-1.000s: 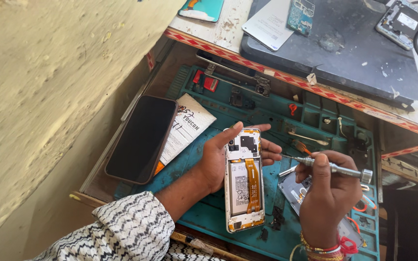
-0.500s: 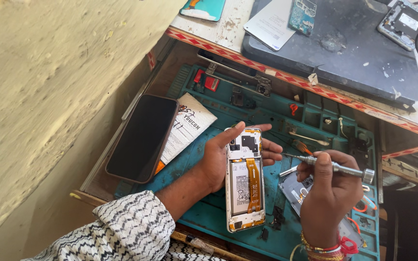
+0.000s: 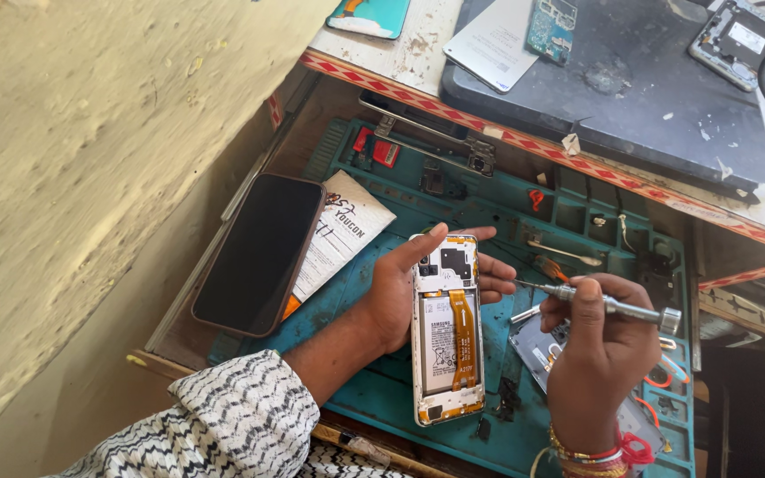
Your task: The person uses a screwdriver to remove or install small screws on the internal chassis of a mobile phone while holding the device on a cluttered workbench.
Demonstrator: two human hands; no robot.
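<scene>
At centre frame your left hand (image 3: pixel 400 292) cradles the opened phone (image 3: pixel 447 327) over the teal mat (image 3: pixel 382 398); your right hand (image 3: pixel 599 354) pinches a screwdriver (image 3: pixel 608 305); a slipping tip could gouge the orange ribbon cable (image 3: pixel 463 327); loosened screws could vanish among the clutter.

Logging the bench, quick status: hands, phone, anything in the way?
Left hand grips opened phone, back off, propped on teal mat. Right hand holds screwdriver, tip beside phone's edge. Nothing between tip and phone.
</scene>
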